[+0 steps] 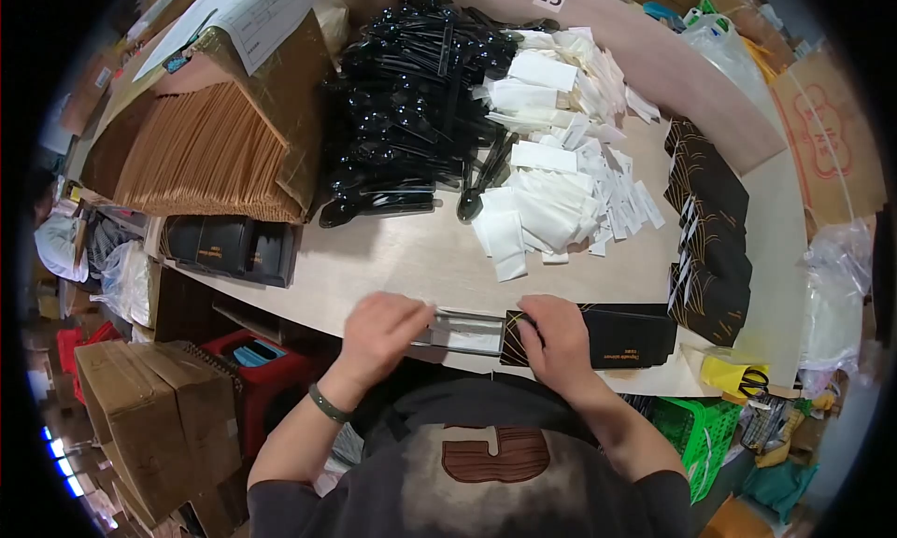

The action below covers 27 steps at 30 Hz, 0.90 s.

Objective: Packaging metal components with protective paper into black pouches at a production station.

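Observation:
My left hand [385, 334] is closed around one end of a narrow bundle [467, 334], which has dark strips along its edges and white paper between them. The bundle's other end meets the opening of a black printed paper sleeve [514, 340] with gold lines. Gripping that sleeve is my right hand [559, 340], fingers curled over its top. Right beside it, more black sleeves [631, 337] lie at the table's front edge. How far the bundle reaches inside the sleeve is hidden.
Black plastic spoons [402, 108] are heaped at the back, with white paper packets [551, 206] to their right. A cardboard box [290, 118] of brown envelopes stands at left, near black packs [224, 247]. More black sleeves [710, 225] line the right rim. Scissors [753, 381] hang at the right corner.

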Each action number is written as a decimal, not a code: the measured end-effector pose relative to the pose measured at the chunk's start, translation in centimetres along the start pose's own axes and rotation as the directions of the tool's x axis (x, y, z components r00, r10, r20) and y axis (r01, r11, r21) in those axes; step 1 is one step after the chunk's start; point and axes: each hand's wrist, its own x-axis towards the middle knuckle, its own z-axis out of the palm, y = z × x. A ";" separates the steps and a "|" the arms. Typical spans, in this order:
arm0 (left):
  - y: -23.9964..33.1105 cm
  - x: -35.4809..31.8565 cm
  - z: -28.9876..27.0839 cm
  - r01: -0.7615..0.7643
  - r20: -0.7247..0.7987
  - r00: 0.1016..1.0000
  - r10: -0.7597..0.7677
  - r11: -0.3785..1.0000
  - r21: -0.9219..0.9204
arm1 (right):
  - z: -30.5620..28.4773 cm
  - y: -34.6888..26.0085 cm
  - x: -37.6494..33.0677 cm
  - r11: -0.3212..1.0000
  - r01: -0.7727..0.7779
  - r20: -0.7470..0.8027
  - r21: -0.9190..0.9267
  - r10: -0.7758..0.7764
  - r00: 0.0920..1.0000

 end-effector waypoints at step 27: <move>-11.0 -2.4 -9.8 0.512 -0.326 0.324 -0.888 0.454 -0.729 | -1.9 1.3 -1.8 0.968 0.247 0.406 0.037 -0.240 0.882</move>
